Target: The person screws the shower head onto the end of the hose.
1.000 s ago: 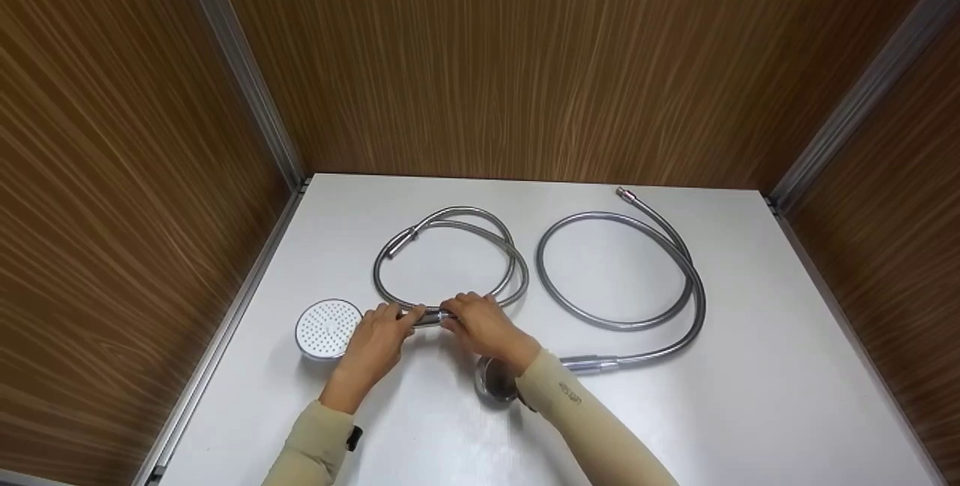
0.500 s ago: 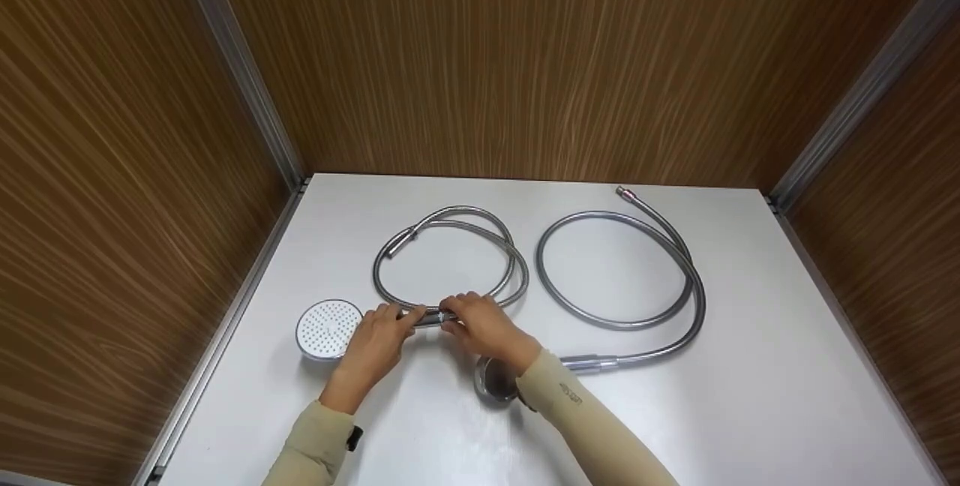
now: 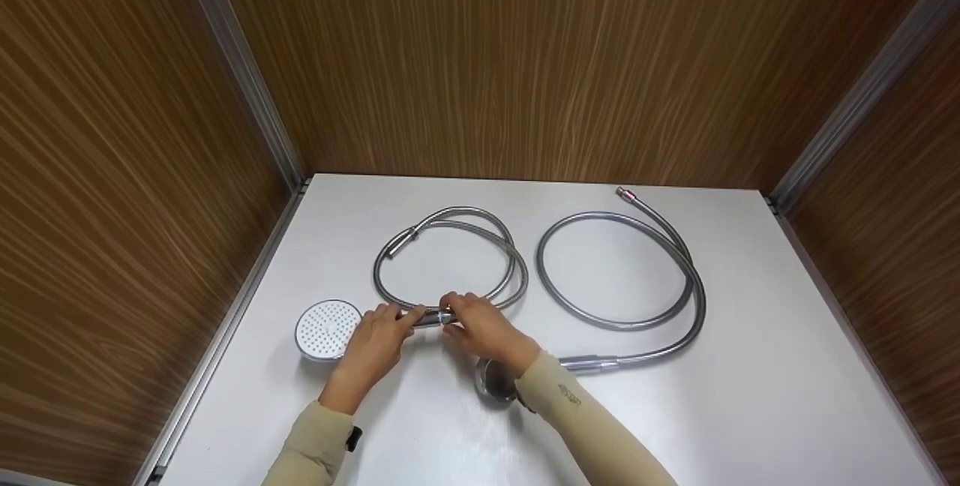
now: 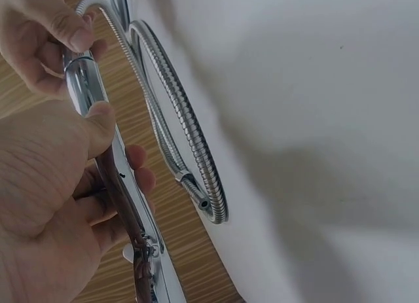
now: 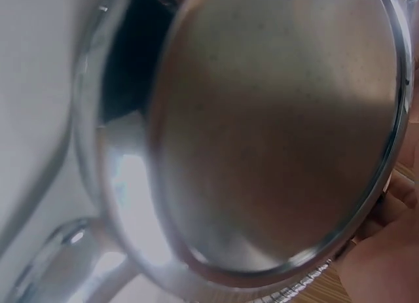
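My left hand (image 3: 375, 343) grips the handle (image 3: 429, 319) of a chrome shower head, whose round white spray face (image 3: 328, 330) points up at the left. At the handle's end, my right hand (image 3: 484, 328) pinches the hose connection between thumb and fingers. In the left wrist view the chrome handle end (image 4: 84, 87) meets the right hand's fingers (image 4: 69, 31), which hide most of the joint. From there a metal shower hose (image 4: 98, 2) bends away and lies coiled. A second shower head (image 3: 496, 379) lies under the right wrist and fills the right wrist view.
The second shower head's handle (image 3: 585, 363) joins another coiled hose (image 3: 592, 214) on the right, its free end (image 3: 625, 194) near the back edge. The first hose's free end (image 3: 401, 244) lies across its own loop. Wood-grain panels (image 3: 525, 58) enclose the white table (image 3: 765, 396).
The right fingers shift slightly at the hose connection, showing a little more of the joint. The left hand, both shower heads and the hoses stay in place.
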{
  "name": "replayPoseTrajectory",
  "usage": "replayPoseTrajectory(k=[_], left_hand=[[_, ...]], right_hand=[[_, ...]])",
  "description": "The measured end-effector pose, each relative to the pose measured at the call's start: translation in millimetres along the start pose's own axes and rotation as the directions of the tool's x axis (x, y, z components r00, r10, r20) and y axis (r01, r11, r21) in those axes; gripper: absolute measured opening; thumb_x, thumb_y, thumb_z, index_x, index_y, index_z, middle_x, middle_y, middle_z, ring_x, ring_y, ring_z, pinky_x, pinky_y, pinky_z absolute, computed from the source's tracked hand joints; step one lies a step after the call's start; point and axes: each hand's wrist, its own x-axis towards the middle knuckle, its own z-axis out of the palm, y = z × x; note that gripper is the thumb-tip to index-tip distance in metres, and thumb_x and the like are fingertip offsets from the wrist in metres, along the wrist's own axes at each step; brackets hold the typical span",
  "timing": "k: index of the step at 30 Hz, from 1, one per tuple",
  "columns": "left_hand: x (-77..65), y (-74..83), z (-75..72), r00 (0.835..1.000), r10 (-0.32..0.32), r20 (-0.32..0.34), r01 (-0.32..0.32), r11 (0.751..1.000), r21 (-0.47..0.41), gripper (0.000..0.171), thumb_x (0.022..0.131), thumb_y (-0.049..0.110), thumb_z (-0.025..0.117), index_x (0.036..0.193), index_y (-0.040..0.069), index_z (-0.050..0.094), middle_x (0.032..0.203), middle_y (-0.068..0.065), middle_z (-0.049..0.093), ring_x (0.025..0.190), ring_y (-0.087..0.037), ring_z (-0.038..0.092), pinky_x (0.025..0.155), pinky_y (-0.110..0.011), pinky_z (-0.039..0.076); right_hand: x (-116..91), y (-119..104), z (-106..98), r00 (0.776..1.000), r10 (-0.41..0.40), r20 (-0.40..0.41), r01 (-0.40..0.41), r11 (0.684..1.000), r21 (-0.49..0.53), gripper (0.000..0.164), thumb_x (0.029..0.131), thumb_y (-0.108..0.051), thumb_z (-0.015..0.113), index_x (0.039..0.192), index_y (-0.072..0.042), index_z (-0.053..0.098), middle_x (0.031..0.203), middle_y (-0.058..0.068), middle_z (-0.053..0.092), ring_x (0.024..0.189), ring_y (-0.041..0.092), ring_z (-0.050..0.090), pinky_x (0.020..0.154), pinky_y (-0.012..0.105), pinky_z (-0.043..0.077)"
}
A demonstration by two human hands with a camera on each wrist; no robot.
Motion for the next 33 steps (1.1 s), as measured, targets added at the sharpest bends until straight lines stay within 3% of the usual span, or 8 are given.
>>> replayPoseTrajectory(k=[4, 13, 20, 26, 33], left_hand=[[-0.2, -0.2, 0.5, 1.000, 0.009, -0.003, -0.009, 1.000, 0.004, 0.037, 0.094, 0.015, 0.075, 0.131, 0.019, 0.072, 0.097, -0.014, 0.069, 0.086, -0.033, 0.065, 0.076, -0.046, 0.053], [-0.3, -0.3, -0.5, 1.000, 0.012, -0.012, -0.012, 1.000, 0.024, 0.038, 0.093, 0.015, 0.078, 0.131, 0.018, 0.072, 0.096, -0.013, 0.068, 0.085, -0.033, 0.064, 0.074, -0.046, 0.052], [-0.1, -0.6, 0.0, 1.000, 0.013, -0.012, -0.013, 0.999, 0.030, 0.037, 0.094, 0.015, 0.076, 0.130, 0.018, 0.072, 0.093, -0.013, 0.066, 0.083, -0.031, 0.063, 0.073, -0.045, 0.052], [0.7, -1.3, 0.6, 0.999, 0.031, -0.027, -0.031, 0.999, 0.016, 0.036, 0.092, 0.014, 0.077, 0.128, 0.018, 0.072, 0.090, -0.013, 0.065, 0.080, -0.032, 0.062, 0.071, -0.045, 0.052], [0.8, -1.9, -0.1, 0.999, 0.034, -0.025, -0.034, 0.999, -0.010, 0.036, 0.093, 0.018, 0.076, 0.129, 0.018, 0.071, 0.094, -0.014, 0.068, 0.083, -0.033, 0.064, 0.073, -0.046, 0.052]], right_hand=[[0.3, -1.3, -1.0, 1.000, 0.002, -0.002, -0.002, 1.000, -0.019, 0.027, 0.101, -0.019, 0.071, 0.124, -0.008, 0.063, 0.105, 0.007, 0.074, 0.096, 0.027, 0.068, 0.085, 0.043, 0.055], [-0.9, -3.3, 0.7, 1.000, 0.016, -0.020, -0.019, 0.989, -0.146, 0.031, 0.106, -0.034, 0.061, 0.128, -0.013, 0.069, 0.108, 0.005, 0.074, 0.097, 0.026, 0.069, 0.082, 0.044, 0.050], [-0.3, -0.4, 3.8, 0.999, 0.043, -0.011, -0.043, 0.998, -0.043, 0.038, 0.102, -0.028, 0.069, 0.132, -0.009, 0.057, 0.109, 0.009, 0.075, 0.100, 0.027, 0.068, 0.090, 0.045, 0.051], [-0.9, 2.8, 1.1, 0.999, -0.006, -0.047, 0.006, 1.000, -0.012, 0.031, 0.096, -0.014, 0.075, 0.117, -0.008, 0.054, 0.092, 0.008, 0.072, 0.086, 0.027, 0.065, 0.081, 0.044, 0.053], [-1.9, 5.8, -2.4, 1.000, 0.017, -0.018, -0.017, 1.000, -0.016, 0.025, 0.102, -0.025, 0.069, 0.122, -0.012, 0.060, 0.100, 0.004, 0.075, 0.093, 0.026, 0.067, 0.085, 0.041, 0.050]])
